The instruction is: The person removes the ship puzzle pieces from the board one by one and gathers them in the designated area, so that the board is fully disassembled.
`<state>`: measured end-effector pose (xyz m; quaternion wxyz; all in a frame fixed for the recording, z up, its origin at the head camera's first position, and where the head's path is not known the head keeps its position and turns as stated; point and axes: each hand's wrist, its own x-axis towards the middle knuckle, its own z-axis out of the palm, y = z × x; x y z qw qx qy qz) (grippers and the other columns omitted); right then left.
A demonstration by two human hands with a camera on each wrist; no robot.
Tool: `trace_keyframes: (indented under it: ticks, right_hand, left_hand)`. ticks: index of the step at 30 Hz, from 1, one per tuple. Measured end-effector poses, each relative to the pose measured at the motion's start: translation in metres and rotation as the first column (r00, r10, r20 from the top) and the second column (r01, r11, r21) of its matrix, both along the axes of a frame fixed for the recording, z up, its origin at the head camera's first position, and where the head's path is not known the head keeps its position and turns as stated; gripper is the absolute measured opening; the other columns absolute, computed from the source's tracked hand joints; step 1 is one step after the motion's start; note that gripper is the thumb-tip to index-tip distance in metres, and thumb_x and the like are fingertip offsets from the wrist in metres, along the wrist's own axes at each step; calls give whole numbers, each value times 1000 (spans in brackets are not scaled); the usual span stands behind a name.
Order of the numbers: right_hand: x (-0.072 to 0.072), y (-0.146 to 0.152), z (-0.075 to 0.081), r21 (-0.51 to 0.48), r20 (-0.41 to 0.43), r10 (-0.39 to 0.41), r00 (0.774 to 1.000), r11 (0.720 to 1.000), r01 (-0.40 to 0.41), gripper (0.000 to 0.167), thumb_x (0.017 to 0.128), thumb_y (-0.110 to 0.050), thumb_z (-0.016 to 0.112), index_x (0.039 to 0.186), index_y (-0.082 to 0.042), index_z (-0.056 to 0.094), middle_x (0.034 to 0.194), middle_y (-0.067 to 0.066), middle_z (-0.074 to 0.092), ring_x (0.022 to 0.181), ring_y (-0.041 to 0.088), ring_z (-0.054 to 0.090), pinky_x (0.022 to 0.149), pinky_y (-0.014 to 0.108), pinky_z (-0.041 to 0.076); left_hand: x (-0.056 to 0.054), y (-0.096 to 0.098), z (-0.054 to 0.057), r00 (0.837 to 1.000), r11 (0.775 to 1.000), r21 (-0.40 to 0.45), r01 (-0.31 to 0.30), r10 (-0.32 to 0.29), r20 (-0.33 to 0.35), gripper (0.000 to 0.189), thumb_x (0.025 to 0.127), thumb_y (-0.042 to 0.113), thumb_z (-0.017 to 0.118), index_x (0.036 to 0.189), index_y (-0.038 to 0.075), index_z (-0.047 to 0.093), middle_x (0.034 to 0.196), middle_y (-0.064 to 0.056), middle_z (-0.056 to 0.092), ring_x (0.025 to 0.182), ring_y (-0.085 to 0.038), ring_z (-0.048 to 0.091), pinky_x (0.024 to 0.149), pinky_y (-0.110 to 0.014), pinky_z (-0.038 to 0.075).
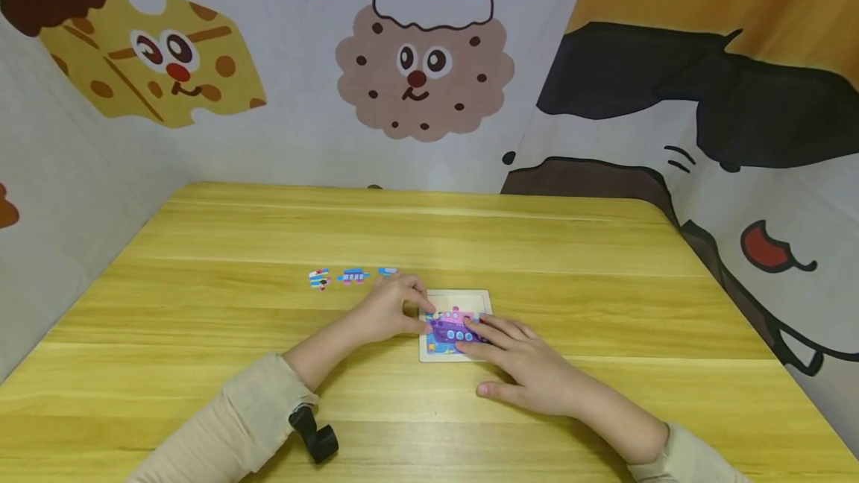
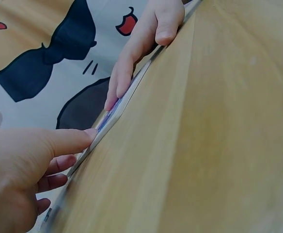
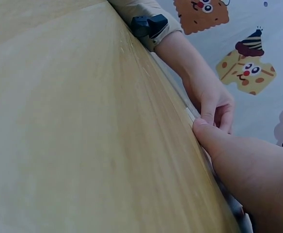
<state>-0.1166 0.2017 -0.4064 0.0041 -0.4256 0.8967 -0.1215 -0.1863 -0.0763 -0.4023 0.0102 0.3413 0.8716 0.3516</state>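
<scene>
Left hand [image 1: 392,308] bent at puzzle [image 1: 448,335], grip unclear | right hand [image 1: 533,367] straight-fingered, covering part | loose pieces [image 1: 352,276] farther left

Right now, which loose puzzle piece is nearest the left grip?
The rightmost piece, partly hidden by the left grip; the middle piece and leftmost piece lie farther off, unobscured.

The tabletop [image 1: 235,282] looks like smooth, yellowish wood-grain laminate with a low satin sheen. The board [image 1: 463,300] on it appears to be pale wood, matt and smooth, holding printed pieces [image 1: 459,335] with a smooth paper-like face. At ten o'clock from it, loose pieces [image 1: 353,276] show the same printed finish. The beige sleeves [image 1: 265,408] at eight and four o'clock are matt, softly creased cloth; by the eight o'clock cuff, a dark fitting [image 1: 324,443] resembles smooth plastic. Toward twelve, the wall hanging [image 1: 288,151] looks like matt printed fabric.
</scene>
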Motion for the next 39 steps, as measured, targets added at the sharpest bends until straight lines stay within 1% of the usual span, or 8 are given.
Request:
trace_keyframes:
  ticks: [6, 14, 18, 22, 28, 33, 36, 39]
  right_hand:
    - [0, -1, 0, 5, -6, -13, 1000, 1000, 13, 56, 95, -55, 47, 147, -35, 37, 156, 0, 24, 141, 26, 19, 107, 56, 21]
    - [2, -11, 2, 59, -85, -34, 996, 997, 39, 55, 95, -58, 43, 147, -40, 35, 151, 5, 33, 136, 30, 27, 103, 57, 25]
    - [4, -14, 3, 68, -96, -50, 994, 996, 56, 54, 95, -58, 42, 146, -41, 36, 151, 6, 33, 135, 30, 28, 103, 55, 26]
    - [5, -14, 4, 62, -104, -47, 993, 997, 54, 55, 95, -58, 43, 146, -40, 37, 152, 7, 32, 135, 31, 29, 102, 57, 27]
    - [6, -14, 5, 73, -87, -43, 995, 996, 49, 56, 96, -58, 41, 148, -38, 35, 156, 6, 24, 138, 32, 25, 104, 58, 24]
    - [6, -16, 5, 75, -83, -50, 995, 996, 56, 56, 96, -58, 43, 147, -38, 35, 156, 4, 25, 138, 31, 24, 105, 57, 23]
    - [6, -17, 6, 80, -86, -52, 995, 995, 59, 56, 96, -58, 43, 147, -38, 36, 155, 4, 26, 138, 31, 25, 105, 56, 23]
    - [6, -18, 6, 81, -90, -53, 994, 995, 61, 56, 96, -58, 43, 147, -38, 36, 155, 3, 27, 138, 31, 25, 105, 56, 24]
  left_hand:
    - [1, 3, 1, 999, 1000, -12, -15, 15, 33, 22, 72, 21, 84, 92, 16, 75, 101, 5, 61, 104, -18, 49, 98, -51, 27]
    - [2, 4, 2, 999, 1000, -10, -12, 12, 46, 21, 73, 20, 84, 91, 16, 75, 100, 5, 61, 103, -18, 49, 96, -48, 28]
    - [2, 4, 2, 999, 1000, -2, -12, 12, 53, 20, 73, 19, 84, 91, 17, 74, 100, 5, 62, 103, -18, 49, 96, -48, 29]
    - [2, 5, 2, 998, 1000, 9, -11, 11, 55, 20, 73, 18, 84, 90, 18, 74, 98, 7, 62, 102, -17, 49, 96, -49, 29]
    - [3, 5, 3, 998, 1000, 21, -10, 8, 69, 21, 72, 17, 84, 91, 17, 74, 97, 8, 62, 101, -17, 49, 95, -48, 30]
    - [2, 4, 3, 996, 999, 50, -6, 1, 87, 21, 72, 14, 84, 91, 15, 74, 94, 8, 66, 97, -15, 50, 90, -43, 36]
    - [1, 5, 3, 994, 996, 90, 14, -24, 111, 21, 72, 9, 84, 91, 11, 74, 89, 7, 67, 89, -12, 55, 83, -35, 44]
    - [1, 5, 3, 988, 991, 129, 35, -54, 148, 21, 73, 4, 82, 91, 9, 72, 83, 7, 66, 80, -10, 58, 74, -29, 49]
